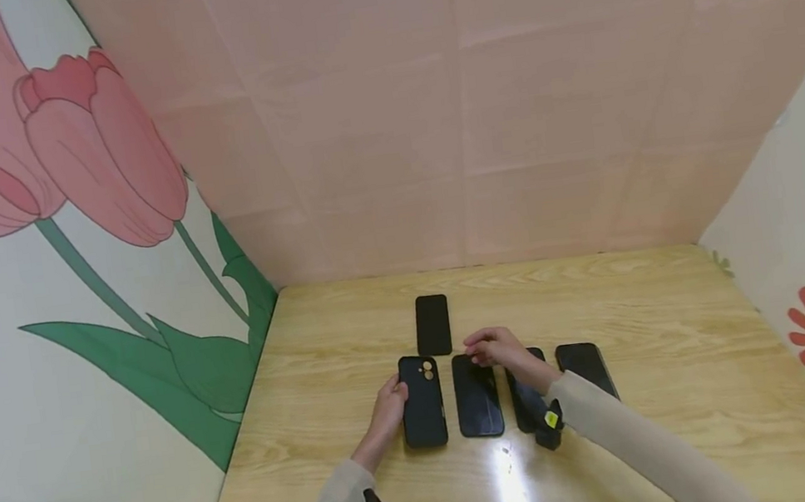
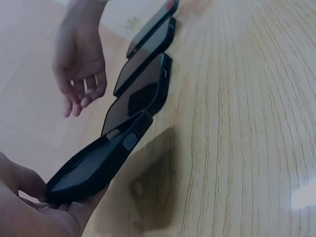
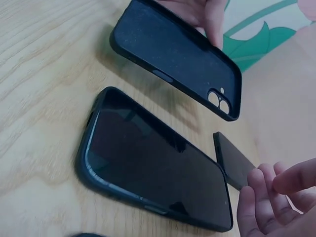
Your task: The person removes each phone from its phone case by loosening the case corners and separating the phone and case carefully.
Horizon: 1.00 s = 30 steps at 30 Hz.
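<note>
My left hand (image 1: 389, 403) grips a black phone case (image 1: 422, 412) by its left edge, lifted and tilted above the table. No phone is in it: the right wrist view shows its bare inside and the camera holes (image 3: 218, 101). Beside the case, a phone in a dark case (image 1: 478, 409) lies screen up. Over the far end of that phone hovers my right hand (image 1: 499, 348), its fingers loosely bent and nothing between them. Farther back lies a thin black phone (image 1: 433, 325), also seen near the right hand's fingertips (image 3: 256, 180) in the right wrist view.
Two more dark phones, one partly under my right forearm (image 1: 523, 404) and one farther right (image 1: 586, 364), lie on the wooden table (image 1: 690, 383). A pinkish cloth wall (image 1: 461, 110) rises at the back, with flower-printed walls at both sides.
</note>
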Each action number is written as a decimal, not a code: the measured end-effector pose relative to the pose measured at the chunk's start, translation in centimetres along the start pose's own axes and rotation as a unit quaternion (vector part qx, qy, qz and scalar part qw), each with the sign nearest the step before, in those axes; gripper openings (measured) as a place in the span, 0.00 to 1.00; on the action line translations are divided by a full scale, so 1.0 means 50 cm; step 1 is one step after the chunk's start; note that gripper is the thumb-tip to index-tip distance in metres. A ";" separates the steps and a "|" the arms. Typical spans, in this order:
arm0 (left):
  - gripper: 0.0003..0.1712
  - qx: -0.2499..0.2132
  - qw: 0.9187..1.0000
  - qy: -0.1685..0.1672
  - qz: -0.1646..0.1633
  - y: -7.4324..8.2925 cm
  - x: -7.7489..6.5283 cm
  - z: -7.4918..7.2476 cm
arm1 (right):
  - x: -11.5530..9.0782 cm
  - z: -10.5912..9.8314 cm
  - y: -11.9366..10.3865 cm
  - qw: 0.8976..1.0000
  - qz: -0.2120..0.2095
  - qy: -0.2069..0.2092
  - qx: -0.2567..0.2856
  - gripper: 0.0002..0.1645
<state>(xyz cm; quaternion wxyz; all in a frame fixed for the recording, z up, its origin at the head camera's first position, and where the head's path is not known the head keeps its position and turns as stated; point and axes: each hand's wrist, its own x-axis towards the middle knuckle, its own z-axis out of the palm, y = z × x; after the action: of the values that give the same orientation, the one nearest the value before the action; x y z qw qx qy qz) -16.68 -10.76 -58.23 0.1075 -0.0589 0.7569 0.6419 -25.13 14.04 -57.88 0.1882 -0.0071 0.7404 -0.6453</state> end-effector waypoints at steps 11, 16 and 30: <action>0.18 0.038 0.998 0.054 -0.010 -0.014 0.024 0.030 | -0.019 -0.014 0.029 1.000 0.013 -0.009 -0.016 0.16; 0.19 0.027 0.998 0.055 -0.009 -0.016 0.026 0.045 | -0.037 -0.018 0.042 1.000 0.009 -0.007 -0.018 0.15; 0.29 0.068 0.997 0.039 -0.016 -0.009 0.031 0.060 | -0.070 -0.050 0.065 1.000 0.021 0.015 0.000 0.14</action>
<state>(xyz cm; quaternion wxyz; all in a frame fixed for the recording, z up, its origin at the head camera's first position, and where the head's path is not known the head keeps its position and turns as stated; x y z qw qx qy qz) -17.82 -7.82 -59.47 0.0918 -0.0886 0.8011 0.5848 -21.84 17.87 -59.81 0.1906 0.0186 0.7432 -0.6410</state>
